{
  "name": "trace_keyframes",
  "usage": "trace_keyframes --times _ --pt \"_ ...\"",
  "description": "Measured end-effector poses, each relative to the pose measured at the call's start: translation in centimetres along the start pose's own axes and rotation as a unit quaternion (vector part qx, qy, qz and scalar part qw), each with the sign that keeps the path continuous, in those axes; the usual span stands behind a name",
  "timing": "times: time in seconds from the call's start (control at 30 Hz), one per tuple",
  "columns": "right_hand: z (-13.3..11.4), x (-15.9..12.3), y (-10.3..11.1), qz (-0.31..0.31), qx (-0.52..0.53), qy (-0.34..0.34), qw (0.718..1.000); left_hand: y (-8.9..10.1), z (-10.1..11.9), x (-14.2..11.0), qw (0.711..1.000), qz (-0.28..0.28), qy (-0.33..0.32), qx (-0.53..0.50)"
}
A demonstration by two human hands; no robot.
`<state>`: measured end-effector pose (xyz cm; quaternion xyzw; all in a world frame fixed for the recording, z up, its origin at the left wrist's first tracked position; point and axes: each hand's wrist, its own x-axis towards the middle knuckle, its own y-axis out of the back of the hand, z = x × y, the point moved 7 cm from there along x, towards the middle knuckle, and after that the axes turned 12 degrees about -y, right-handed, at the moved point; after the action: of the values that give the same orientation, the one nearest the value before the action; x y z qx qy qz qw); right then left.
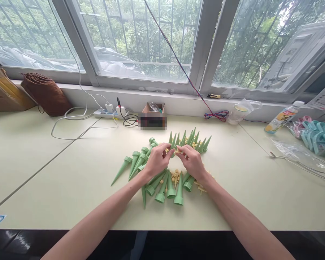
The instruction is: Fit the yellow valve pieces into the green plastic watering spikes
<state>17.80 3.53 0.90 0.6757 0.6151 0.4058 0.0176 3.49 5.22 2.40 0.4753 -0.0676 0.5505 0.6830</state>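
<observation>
Left hand: fingers pinched round a green plastic spike (173, 143)
Right hand (191, 159): fingertips closed on a small yellow piece (178, 152), just beside the left hand (159, 159)
Loose green spikes (179, 191): nearer the wearer than both hands
Upright spikes (192, 137): beyond the right hand

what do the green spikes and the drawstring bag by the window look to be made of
Green spikes: likely moulded plastic, satin finish; the identical shapes and ribbed caps suggest it.
Drawstring bag: brown, dull and softly creased, so probably fabric, though thin suede-like material is possible.
</observation>
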Motion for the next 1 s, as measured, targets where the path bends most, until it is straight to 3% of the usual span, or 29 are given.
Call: trace_keyframes --times 1.0 --pt "0.02 0.1 -0.25 -0.022 -0.002 -0.013 1.0 -0.09 -0.05 -0.11 1.0 0.002 -0.009 0.002"
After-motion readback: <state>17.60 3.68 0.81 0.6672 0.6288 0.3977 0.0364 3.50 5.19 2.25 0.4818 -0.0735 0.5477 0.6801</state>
